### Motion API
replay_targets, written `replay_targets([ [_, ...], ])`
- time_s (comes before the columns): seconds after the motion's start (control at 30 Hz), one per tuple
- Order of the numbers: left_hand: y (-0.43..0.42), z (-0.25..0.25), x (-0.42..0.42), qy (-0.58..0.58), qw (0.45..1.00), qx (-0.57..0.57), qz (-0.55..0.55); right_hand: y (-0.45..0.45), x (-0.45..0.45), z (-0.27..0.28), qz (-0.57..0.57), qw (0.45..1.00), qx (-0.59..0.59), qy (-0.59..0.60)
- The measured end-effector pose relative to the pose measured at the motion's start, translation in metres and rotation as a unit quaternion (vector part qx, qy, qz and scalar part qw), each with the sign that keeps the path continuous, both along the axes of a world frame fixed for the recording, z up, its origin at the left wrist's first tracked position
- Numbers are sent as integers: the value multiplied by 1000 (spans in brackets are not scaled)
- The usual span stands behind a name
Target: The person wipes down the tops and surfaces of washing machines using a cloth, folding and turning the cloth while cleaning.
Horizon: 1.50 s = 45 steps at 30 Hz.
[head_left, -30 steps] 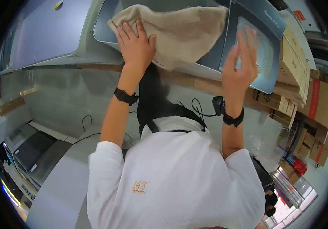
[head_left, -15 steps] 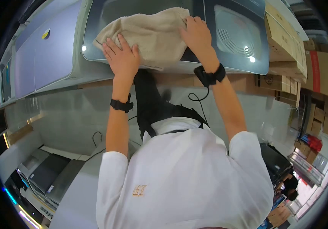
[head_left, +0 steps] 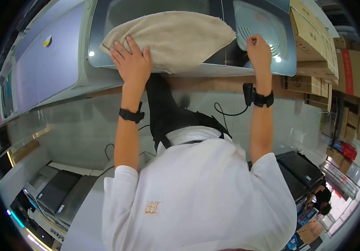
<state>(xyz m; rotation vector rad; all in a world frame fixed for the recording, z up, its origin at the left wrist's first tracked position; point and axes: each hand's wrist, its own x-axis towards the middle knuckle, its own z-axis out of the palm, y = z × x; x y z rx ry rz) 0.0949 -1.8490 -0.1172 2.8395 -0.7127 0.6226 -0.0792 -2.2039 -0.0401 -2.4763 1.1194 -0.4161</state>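
A beige cloth (head_left: 184, 37) lies spread over the dark glossy top of a machine (head_left: 242, 60). My left hand (head_left: 131, 60) rests flat on the cloth's left part, fingers apart. Beyond the cloth's right end, my right hand (head_left: 259, 50) is above the dark panel with the curved grooves, its fingers curled together. Whether anything is between those fingers is too small to tell. Both wrists carry black straps, and a cable runs from the right one.
To the left stands a machine with a pale lilac lid (head_left: 50, 54). Cardboard boxes (head_left: 313, 37) are stacked at the right. Dark machines (head_left: 60, 190) stand at the lower left. A person (head_left: 323, 198) is far off at the lower right.
My right hand was open over the panel, then at the cloth's right edge, and is now back to the right with curled fingers. The cloth's right end, bunched half a second ago, is spread out again.
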Motion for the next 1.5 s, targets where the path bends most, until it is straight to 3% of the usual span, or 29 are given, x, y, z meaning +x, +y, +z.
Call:
replay_targets([
  [0.1, -2, 1, -1, 11, 1000, -3, 4, 27, 8, 0, 81, 983, -75, -147],
  [0.2, -1, 2, 2, 11, 1000, 4, 0, 77, 19, -1, 236, 943, -143, -186],
  [0.27, 0, 3, -1, 17, 1000, 13, 4, 101, 31, -15, 263, 936, -180, -150],
  [0.33, 1, 3, -1, 15, 1000, 8, -5, 116, 48, -33, 208, 959, -162, -106],
  [0.53, 0, 4, 0, 23, 1000, 18, 2, 156, 93, -61, 193, 960, -176, -101],
  [0.63, 3, 0, -1, 17, 999, 30, 2, 194, 86, -54, 242, 943, -157, -165],
  [0.83, 1, 12, -5, 31, 996, 81, -5, 196, 44, -49, 336, 920, -108, -169],
  [1.03, -46, 28, -46, 60, 978, 79, -184, 142, -8, -41, 273, 945, -132, -123],
  [1.17, -134, 32, -109, 61, 933, 76, -347, 71, -51, -50, 149, 973, -151, -90],
  [1.3, -197, 38, -131, 42, 917, 53, -393, 1, -73, -53, 71, 977, -177, -92],
  [1.5, -236, 15, -155, 45, 904, 86, -417, 13, -94, -61, 6, 977, -170, -125],
])
